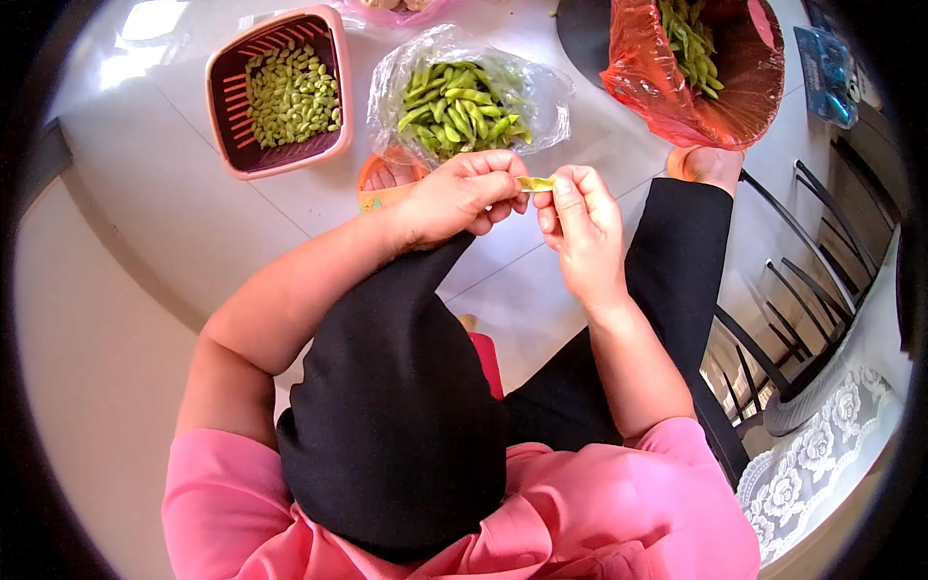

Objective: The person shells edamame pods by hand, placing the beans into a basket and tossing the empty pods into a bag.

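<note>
Between my two hands a small yellow-green pod (537, 184) is stretched level, each end pinched by fingers. My left hand (466, 196) is closed on its left end, and my right hand (580, 211) is closed on its right end. Just beyond my left hand lies a clear plastic bag (549, 104) with green pods (459, 106) in it. Further left, a pink and dark basket (343, 97) holds many loose shelled beans (292, 94). At the upper right, a red plastic bag (749, 92) stands open with green pods or husks inside.
A pink bag (401, 12) sits at the top edge. Blue plastic packaging (826, 77) and dark metal racks (802, 290) are at the right, near white lace cloth (817, 449). My feet in orange slippers (387, 196) rest on the tiled floor (261, 217).
</note>
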A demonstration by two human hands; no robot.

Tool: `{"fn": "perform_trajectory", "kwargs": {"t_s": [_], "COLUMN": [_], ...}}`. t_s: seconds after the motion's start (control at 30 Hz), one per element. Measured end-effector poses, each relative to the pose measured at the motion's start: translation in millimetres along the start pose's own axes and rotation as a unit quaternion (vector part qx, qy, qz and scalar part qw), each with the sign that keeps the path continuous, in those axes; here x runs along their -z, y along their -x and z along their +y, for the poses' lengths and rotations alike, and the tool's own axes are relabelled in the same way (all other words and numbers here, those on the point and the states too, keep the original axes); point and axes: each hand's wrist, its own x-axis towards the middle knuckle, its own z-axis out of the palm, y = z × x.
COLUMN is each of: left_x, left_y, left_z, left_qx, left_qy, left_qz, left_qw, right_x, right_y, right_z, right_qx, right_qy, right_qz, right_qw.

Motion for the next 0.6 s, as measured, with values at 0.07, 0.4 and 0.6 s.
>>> {"fn": "perform_trajectory", "kwargs": {"t_s": [0.07,0.4,0.6], "left_x": [-0.1,-1.4,7.1], "left_y": [-1.7,-1.7,9.5], "left_z": [-1.6,-1.0,4.3], "left_qx": [0.000,0.013,0.021], "left_qy": [0.051,0.118,0.068], "left_qz": [-0.008,-0.051,-0.032], "left_qw": [0.999,0.992,0.997], "right_x": [1.4,11.4,25.1], "right_y": [-3.3,-8.0,12.3], "right_z": [1.5,4.6,-40.8], "right_qx": [-0.068,-0.094,0.227], "right_qy": [-0.146,-0.242,-0.031], "right_qz": [-0.001,0.041,0.078], "right_qw": [0.987,0.965,0.970]}}
